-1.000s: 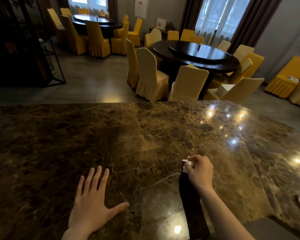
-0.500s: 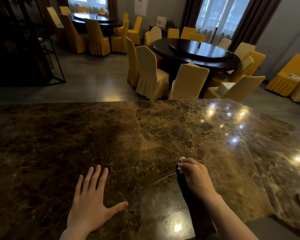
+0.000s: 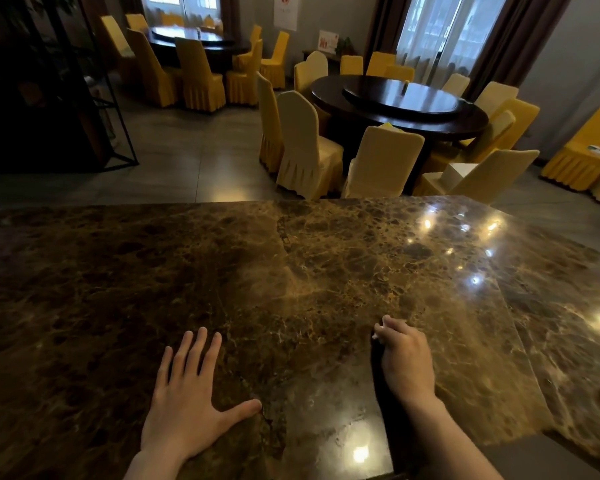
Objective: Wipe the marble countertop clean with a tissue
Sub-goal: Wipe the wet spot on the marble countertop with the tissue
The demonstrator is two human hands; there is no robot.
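A big room lies behind, with grey floor tiles. In it stands a dark round table [image 3: 399, 109] with yellow chairs [image 3: 305, 147] all around it, and a second round table [image 3: 194, 38] with more yellow chairs sits far back on the left. A dark metal frame [image 3: 94, 98] stands at the left side.

Close to the camera is the brown marble surface [image 3: 222, 271]. It is wide and shiny, and small bright lights shine on its right part. A thin crack line runs down the middle of it.

The left hand [image 3: 187, 400] lies flat on the surface near the front edge. Its fingers are spread wide apart and the thumb points to the right. It holds nothing.

The right hand [image 3: 407, 362] is well apart from the left hand, a bit further out on the surface. Its fingers are curled in tight, so its grip is closed around the tissue [image 3: 378, 336]. Only a tiny white bit of the tissue peeks out by the fingertips, at the left front of the hand, and it seems to be pressed down on the marble, though it is too small to be sure. A dark shadow lies on the surface just left of the right wrist.
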